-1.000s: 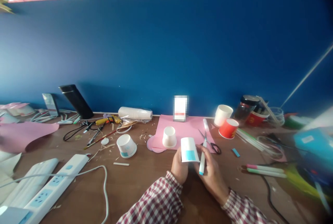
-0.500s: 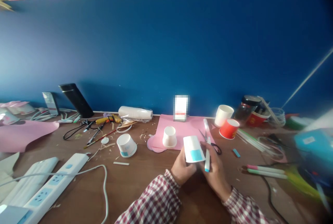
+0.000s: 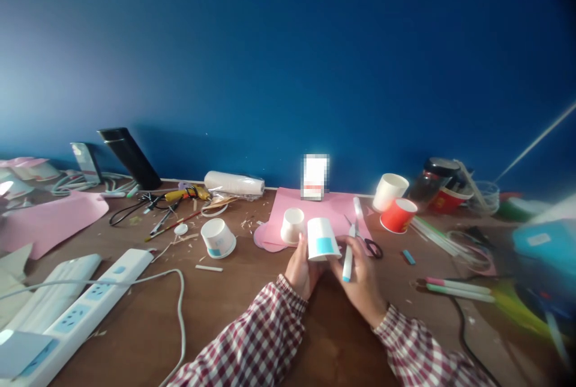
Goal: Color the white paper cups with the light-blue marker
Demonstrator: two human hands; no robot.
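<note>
Above the table (image 3: 225,327), I have the left hand (image 3: 299,270) gripping a cup (image 3: 319,229), apparently blank beyond its blue patch (image 3: 324,246), the right hand (image 3: 365,282) a marker (image 3: 348,264).

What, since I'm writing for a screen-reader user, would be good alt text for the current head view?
A person's left hand holds an upturned white cup with a blue patch, while the right hand grips a white, blue-ended marker beside it. Beyond them on the brown table are pink paper, scissors and a red cup.
</note>
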